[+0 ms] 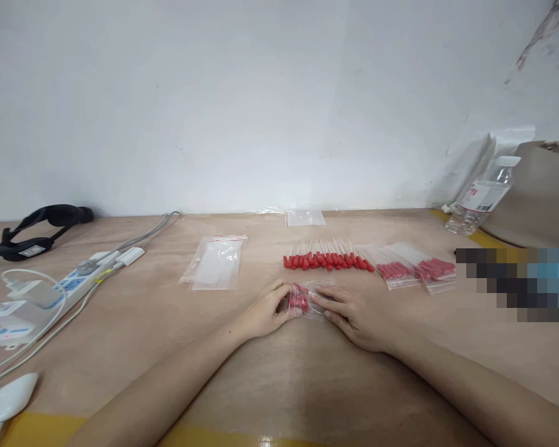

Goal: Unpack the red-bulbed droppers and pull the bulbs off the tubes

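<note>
- A small clear zip bag (307,300) packed with red-tipped swabs is pinned flat on the desk (279,379), dead centre, between both hands.
- The bag's left end, where the red tips are bunched, is pinched by the left hand (265,312); thumb and fingers are closed on it, so the grip there is shut on the bag.
- The right hand (356,316) is laid palm-down over the bag's right end, fingers stretched out flat and pointing left; the plastic is pressed down rather than wrapped, and the fingertips nearly meet those of the left hand.
- Both forearms are brought in low from the near edge, angled inward, wrists resting on the desk.
- Just beyond the hands, a neat row of loose swabs (327,256) is lined up, red tips toward the person, sticks pointing to the wall.
- To the right of that row, two filled bags (417,268) are lying side by side, touching.
- Further left, a stack of empty zip bags (215,263) is seen, well apart from the hands; another empty bag (305,217) is lying by the wall.
- At the far left a power strip (69,282) with white cables and a black strap (41,228) are spotted.
- A water bottle (482,195) is lying tilted at the far right, against a brown box (543,192).
</note>
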Demonstrator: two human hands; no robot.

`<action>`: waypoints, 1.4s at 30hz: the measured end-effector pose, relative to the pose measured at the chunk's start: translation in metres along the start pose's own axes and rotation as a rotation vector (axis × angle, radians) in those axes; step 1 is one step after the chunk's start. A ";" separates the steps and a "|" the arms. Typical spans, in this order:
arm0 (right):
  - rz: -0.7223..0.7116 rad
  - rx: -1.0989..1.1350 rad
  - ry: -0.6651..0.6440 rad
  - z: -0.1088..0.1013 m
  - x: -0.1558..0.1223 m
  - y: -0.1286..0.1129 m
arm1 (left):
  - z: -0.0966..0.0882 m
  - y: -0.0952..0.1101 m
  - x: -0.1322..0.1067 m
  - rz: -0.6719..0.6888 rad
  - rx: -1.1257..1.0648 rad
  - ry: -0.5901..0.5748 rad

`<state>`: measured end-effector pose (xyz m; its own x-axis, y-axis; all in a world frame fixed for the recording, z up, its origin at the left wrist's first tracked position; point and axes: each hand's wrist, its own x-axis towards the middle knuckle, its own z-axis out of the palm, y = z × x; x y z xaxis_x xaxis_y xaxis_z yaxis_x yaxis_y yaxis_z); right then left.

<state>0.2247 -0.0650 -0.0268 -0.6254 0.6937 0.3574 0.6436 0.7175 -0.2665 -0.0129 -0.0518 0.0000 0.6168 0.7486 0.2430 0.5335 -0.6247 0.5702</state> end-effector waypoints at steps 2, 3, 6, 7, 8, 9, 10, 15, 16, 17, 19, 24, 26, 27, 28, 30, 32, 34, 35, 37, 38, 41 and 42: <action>0.001 0.017 -0.001 0.000 0.000 0.000 | 0.002 0.000 0.001 0.028 0.053 0.005; 0.005 0.027 0.000 0.000 0.000 -0.001 | 0.002 0.000 0.000 0.037 0.076 0.007; 0.018 0.045 -0.006 0.000 0.000 0.000 | 0.003 -0.002 -0.001 0.067 0.100 0.006; 0.021 0.048 -0.008 -0.001 0.000 0.000 | 0.002 -0.003 -0.001 0.080 0.091 0.002; 0.023 0.050 -0.008 -0.001 0.000 0.000 | 0.001 -0.004 -0.002 0.093 0.078 0.002; 0.023 0.051 -0.009 -0.001 0.000 0.000 | -0.001 -0.005 -0.003 0.106 0.065 0.004; 0.023 0.053 -0.008 -0.001 0.000 0.000 | -0.002 -0.006 -0.003 0.119 0.054 0.009; 0.017 0.045 -0.029 -0.001 0.000 0.000 | -0.006 -0.013 -0.003 0.195 -0.016 -0.013; 0.020 0.042 -0.032 0.000 0.000 0.000 | -0.006 -0.014 -0.002 0.208 -0.033 -0.030; 0.022 0.042 -0.034 0.000 0.000 0.000 | -0.005 -0.014 -0.002 0.216 -0.050 -0.038; 0.023 0.043 -0.030 0.000 0.000 0.000 | -0.004 -0.015 -0.001 0.214 -0.088 -0.021; 0.014 0.035 -0.020 -0.001 0.000 0.000 | -0.005 -0.021 -0.002 0.129 -0.212 0.017; 0.012 0.025 -0.029 -0.002 0.000 0.000 | -0.009 -0.026 -0.002 0.101 -0.261 0.019; 0.014 0.019 -0.032 -0.002 0.000 -0.001 | -0.011 -0.029 -0.002 0.091 -0.289 0.029; 0.017 0.015 -0.030 -0.003 0.001 -0.001 | -0.014 -0.032 -0.002 0.078 -0.321 0.038; 0.018 0.013 -0.022 -0.003 0.001 -0.001 | -0.020 -0.039 -0.004 0.028 -0.402 0.040; 0.015 0.017 -0.013 -0.003 0.001 -0.002 | -0.026 -0.045 -0.006 -0.050 -0.505 0.007; 0.017 0.018 -0.015 -0.003 0.001 -0.002 | -0.030 -0.049 -0.009 -0.111 -0.611 -0.068; 0.020 0.019 -0.019 -0.003 0.001 -0.002 | -0.031 -0.049 -0.010 -0.125 -0.655 -0.111; 0.024 0.021 -0.029 -0.003 0.001 -0.001 | -0.031 -0.048 -0.010 -0.137 -0.697 -0.185; 0.025 0.020 -0.036 -0.003 0.001 -0.001 | -0.031 -0.046 -0.010 -0.139 -0.682 -0.195; 0.026 0.011 -0.053 -0.003 0.001 -0.001 | -0.034 -0.043 -0.007 -0.135 -0.544 -0.123; 0.026 0.010 -0.053 -0.002 0.001 -0.001 | -0.038 -0.043 -0.006 -0.140 -0.497 -0.086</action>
<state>0.2247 -0.0649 -0.0240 -0.6310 0.7144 0.3026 0.6558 0.6995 -0.2839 -0.0616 -0.0213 0.0042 0.6155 0.7835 0.0847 0.2875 -0.3234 0.9015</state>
